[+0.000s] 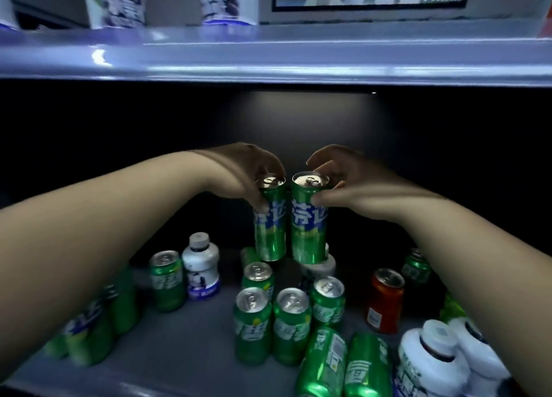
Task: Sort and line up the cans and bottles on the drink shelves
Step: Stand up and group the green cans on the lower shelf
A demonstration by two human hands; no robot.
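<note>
My left hand (239, 175) grips the top of a tall green can (269, 226), held in the air above the shelf. My right hand (346, 187) grips a second tall green can (309, 226) right beside it; the two cans touch side by side. Below them stand several shorter green cans (291, 325) in a cluster on the grey shelf floor (191, 334). Two green cans (346, 366) lie on their sides at the front. A red can (385, 301) stands to the right.
A white bottle with a grey cap (200, 266) stands left of centre beside a green can (167, 280). More green cans (89, 334) sit under my left forearm. White bottles (430, 363) crowd the front right corner. An upper shelf (268, 59) carries white bottles overhead.
</note>
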